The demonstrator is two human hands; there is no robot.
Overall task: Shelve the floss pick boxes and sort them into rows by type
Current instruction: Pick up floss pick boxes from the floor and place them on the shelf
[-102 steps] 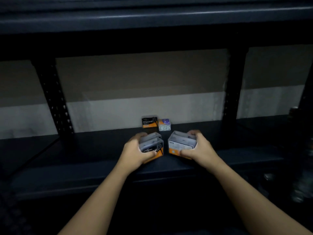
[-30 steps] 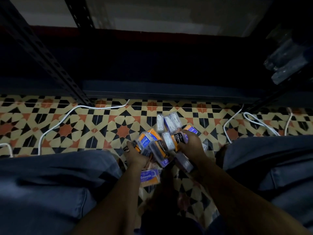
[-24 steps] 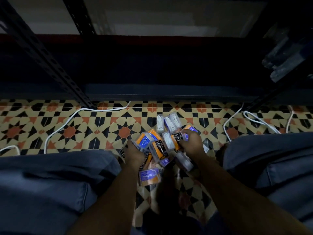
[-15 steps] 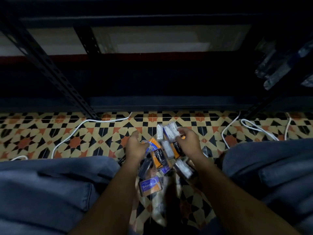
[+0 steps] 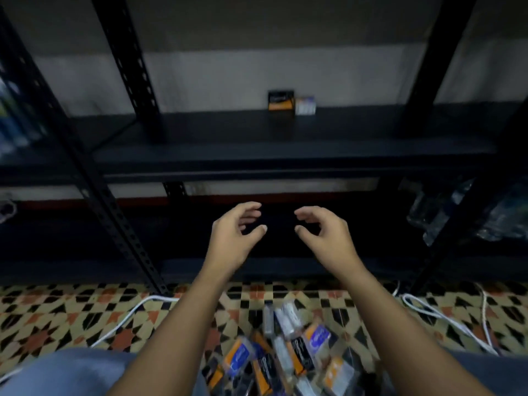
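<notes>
Our fingers [image 5: 251, 214] are loosely curled and apart on both sides, gripping nothing: the left hand [image 5: 233, 235] and the right hand [image 5: 324, 234] hang in the air in front of the dark lower bay of the black metal shelving unit [image 5: 257, 164], palms turned toward each other. The small orange, black and purple clear-lidded floss pick boxes [image 5: 281, 352] lie in a jumbled heap on the patterned floor tiles [image 5: 57, 318] between our knees, below our forearms. Two more stand side by side at the back of the shelf: a black-and-orange box [image 5: 281, 100] and a pale purple box [image 5: 305, 105] touching it.

We judge the boxes light, stiff and a little slick, so pinching each across its short sides should serve.

Half a second ago both hands were down in the heap; now they are raised and have carried nothing up.
</notes>
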